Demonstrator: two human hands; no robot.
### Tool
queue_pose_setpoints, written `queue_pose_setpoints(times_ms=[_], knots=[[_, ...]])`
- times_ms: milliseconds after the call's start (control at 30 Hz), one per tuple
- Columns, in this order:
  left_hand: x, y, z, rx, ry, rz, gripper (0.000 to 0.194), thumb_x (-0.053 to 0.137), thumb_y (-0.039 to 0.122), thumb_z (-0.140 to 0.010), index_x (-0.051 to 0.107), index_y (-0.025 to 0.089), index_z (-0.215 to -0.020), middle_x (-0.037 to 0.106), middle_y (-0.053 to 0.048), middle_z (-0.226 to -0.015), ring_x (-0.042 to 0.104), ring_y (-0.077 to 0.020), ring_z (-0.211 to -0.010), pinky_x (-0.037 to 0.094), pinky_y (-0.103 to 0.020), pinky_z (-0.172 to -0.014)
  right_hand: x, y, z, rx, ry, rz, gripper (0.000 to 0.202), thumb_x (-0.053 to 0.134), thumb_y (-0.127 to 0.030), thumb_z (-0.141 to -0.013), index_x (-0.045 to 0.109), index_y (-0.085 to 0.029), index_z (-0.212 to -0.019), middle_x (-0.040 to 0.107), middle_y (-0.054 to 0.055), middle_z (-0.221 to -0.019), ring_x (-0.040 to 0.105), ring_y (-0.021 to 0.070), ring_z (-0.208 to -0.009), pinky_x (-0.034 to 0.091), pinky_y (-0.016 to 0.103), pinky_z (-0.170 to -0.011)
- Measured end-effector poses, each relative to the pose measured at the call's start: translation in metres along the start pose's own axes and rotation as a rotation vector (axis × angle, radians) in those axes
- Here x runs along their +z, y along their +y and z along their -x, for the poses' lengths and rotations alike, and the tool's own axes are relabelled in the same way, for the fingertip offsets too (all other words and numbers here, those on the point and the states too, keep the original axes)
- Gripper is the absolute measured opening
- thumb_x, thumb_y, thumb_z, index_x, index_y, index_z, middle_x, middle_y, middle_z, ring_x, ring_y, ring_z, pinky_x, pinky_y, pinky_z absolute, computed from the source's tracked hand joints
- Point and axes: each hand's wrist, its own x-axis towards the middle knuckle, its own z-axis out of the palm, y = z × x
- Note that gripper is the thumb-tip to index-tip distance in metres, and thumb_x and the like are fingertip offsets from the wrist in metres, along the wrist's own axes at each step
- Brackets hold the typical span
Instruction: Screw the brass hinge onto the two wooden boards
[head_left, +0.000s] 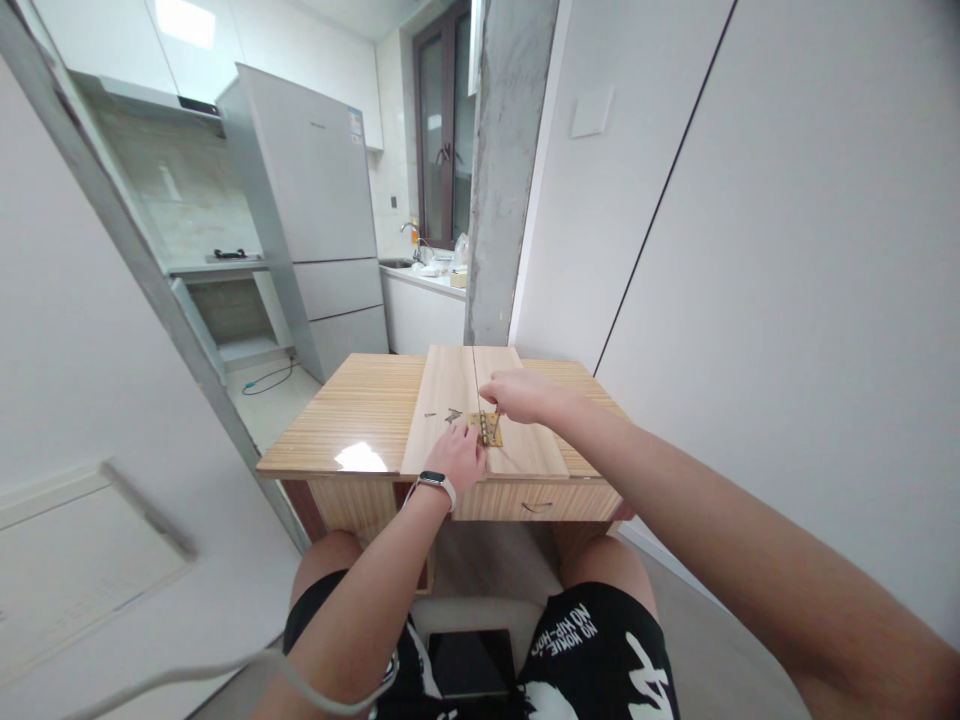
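Note:
A brass-coloured hinge (493,432) lies across the seam between two pale wooden boards (529,455). My left hand (459,455), wearing a watch (433,479), has its fingers pressed together on the hinge's left part and hides some of it. Above the right leaf, my right hand (521,395) is closed in a pinch. From its fingertips a thin metal tool (496,423) points down to the hinge; its exact kind is too small to make out. Several dark screws (453,415) lie left of the hinge, and a single screw (430,414) sits farther left.
The boards rest on a striped wooden desk (337,420) with a drawer handle (536,507) at its front. A white wall (750,300) stands close on the right. Beyond the desk are a grey refrigerator (330,200) and a kitchen counter (424,305). A pale cable (225,668) crosses the lower left.

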Motion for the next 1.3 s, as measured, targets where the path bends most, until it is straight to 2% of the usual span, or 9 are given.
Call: queue_pose_setpoints(times_ms=[100,200,300,500,733,867,967,1033,1300], knots=[[0.000,0.000,0.000,-0.003,0.001,-0.002,0.017,0.049,0.022,-0.093,0.059,0.017,-0.107,0.057,-0.016,-0.116,0.054,-0.0289,-0.111,0.047,-0.043,-0.096,0.007,0.001,-0.003,-0.031,0.022,-0.029,0.017,0.060,-0.017,-0.091,0.070,-0.019,-0.105,0.068,0.012,-0.112,0.066,0.0196,-0.096,0.042,0.025,-0.074],[-0.001,0.001,0.000,-0.011,-0.007,-0.002,0.018,0.049,0.023,-0.094,0.060,0.017,-0.107,0.058,-0.016,-0.115,0.054,-0.0290,-0.111,0.047,-0.043,-0.096,0.012,-0.001,-0.007,0.029,0.052,-0.020,0.029,0.063,-0.035,-0.095,0.067,-0.016,-0.116,0.069,0.016,-0.112,0.067,0.0231,-0.099,0.044,0.027,-0.076],[-0.001,0.001,0.000,-0.011,-0.005,-0.008,0.018,0.049,0.024,-0.094,0.060,0.017,-0.106,0.059,-0.015,-0.115,0.054,-0.0286,-0.111,0.047,-0.043,-0.096,0.014,-0.004,-0.011,0.123,0.029,0.029,0.043,0.051,-0.048,-0.101,0.070,-0.012,-0.116,0.071,0.021,-0.107,0.069,0.0278,-0.102,0.048,0.031,-0.082],[-0.001,0.001,0.000,-0.012,-0.007,-0.019,0.017,0.048,0.024,-0.095,0.060,0.018,-0.106,0.059,-0.014,-0.112,0.054,-0.0277,-0.110,0.048,-0.042,-0.096,0.008,-0.003,-0.013,0.142,-0.023,0.067,0.037,0.057,-0.041,-0.099,0.074,-0.010,-0.112,0.073,0.022,-0.106,0.070,0.0280,-0.102,0.049,0.031,-0.083],[-0.001,0.001,0.000,-0.026,-0.026,0.012,0.020,0.048,0.024,-0.095,0.059,0.018,-0.110,0.058,-0.015,-0.114,0.054,-0.0282,-0.111,0.047,-0.043,-0.097,0.004,0.003,-0.007,-0.002,-0.019,-0.027,0.018,0.067,-0.019,-0.088,0.072,-0.018,-0.105,0.072,0.012,-0.110,0.067,0.0216,-0.098,0.045,0.027,-0.077],[-0.002,0.001,0.000,-0.023,-0.031,0.009,0.019,0.048,0.025,-0.095,0.060,0.018,-0.109,0.058,-0.015,-0.115,0.054,-0.0286,-0.112,0.047,-0.043,-0.097,0.006,0.001,-0.007,0.069,0.003,-0.040,0.029,0.067,-0.037,-0.093,0.071,-0.017,-0.113,0.071,0.016,-0.114,0.067,0.0246,-0.101,0.047,0.029,-0.078],[-0.001,0.001,-0.001,-0.016,-0.029,0.004,0.019,0.048,0.024,-0.095,0.060,0.018,-0.108,0.058,-0.015,-0.116,0.054,-0.0282,-0.113,0.047,-0.043,-0.098,0.004,-0.002,-0.006,0.139,-0.011,0.012,0.048,0.048,-0.051,-0.102,0.073,-0.011,-0.112,0.072,0.022,-0.109,0.069,0.0301,-0.103,0.049,0.034,-0.081],[-0.001,0.000,-0.001,-0.016,-0.029,-0.001,0.018,0.048,0.023,-0.095,0.060,0.018,-0.108,0.058,-0.014,-0.115,0.054,-0.0278,-0.113,0.047,-0.042,-0.099,0.002,-0.003,-0.005,0.147,-0.018,0.029,0.051,0.043,-0.048,-0.104,0.075,-0.010,-0.111,0.072,0.025,-0.110,0.069,0.0314,-0.105,0.049,0.035,-0.084],[-0.002,0.001,0.000,-0.015,-0.013,-0.031,0.018,0.049,0.024,-0.094,0.059,0.018,-0.107,0.059,-0.015,-0.115,0.054,-0.0280,-0.111,0.048,-0.042,-0.097,0.005,-0.003,-0.007,0.125,0.013,0.044,0.032,0.054,-0.036,-0.100,0.073,-0.013,-0.113,0.072,0.021,-0.110,0.069,0.0291,-0.105,0.047,0.033,-0.083]])
